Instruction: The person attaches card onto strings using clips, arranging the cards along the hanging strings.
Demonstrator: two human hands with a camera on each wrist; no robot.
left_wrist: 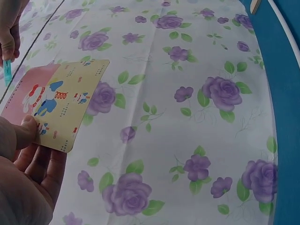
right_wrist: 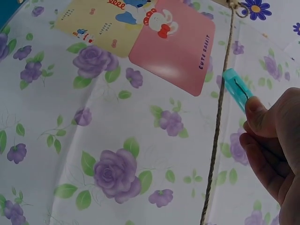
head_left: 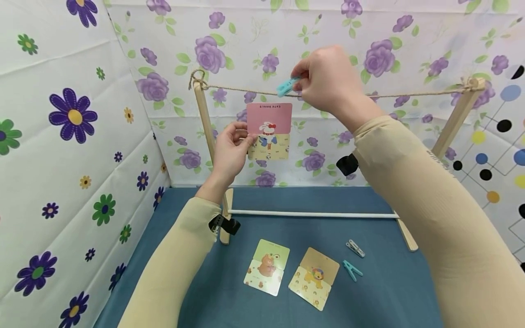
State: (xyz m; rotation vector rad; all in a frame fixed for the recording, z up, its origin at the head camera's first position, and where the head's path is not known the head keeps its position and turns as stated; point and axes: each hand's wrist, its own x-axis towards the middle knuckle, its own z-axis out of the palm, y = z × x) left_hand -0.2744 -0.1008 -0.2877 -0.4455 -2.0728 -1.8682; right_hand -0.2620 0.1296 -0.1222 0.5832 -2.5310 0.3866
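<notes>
My left hand (head_left: 230, 150) pinches a pink and yellow rabbit card (head_left: 269, 130) by its left edge, thumb in front and fingers behind. The card hangs just below the twine (head_left: 242, 90), its pink half on top. Up at the twine, my right hand (head_left: 328, 79) pinches a turquoise clothespin (head_left: 288, 86) between thumb and fingers. In the right wrist view the clothespin (right_wrist: 237, 88) overlaps the twine (right_wrist: 217, 126), with its tip pointing toward the pink half of the card (right_wrist: 176, 51). The left wrist view shows the thumb on the card's front (left_wrist: 70, 101).
The twine runs between two wooden posts (head_left: 205, 118) joined low by a white rod (head_left: 311, 214). On the blue cloth lie a bear card (head_left: 267, 266), a lion card (head_left: 314, 279), a turquoise clothespin (head_left: 352, 270) and a greyish clothespin (head_left: 355, 248). A flowered sheet (head_left: 172, 136) stands behind.
</notes>
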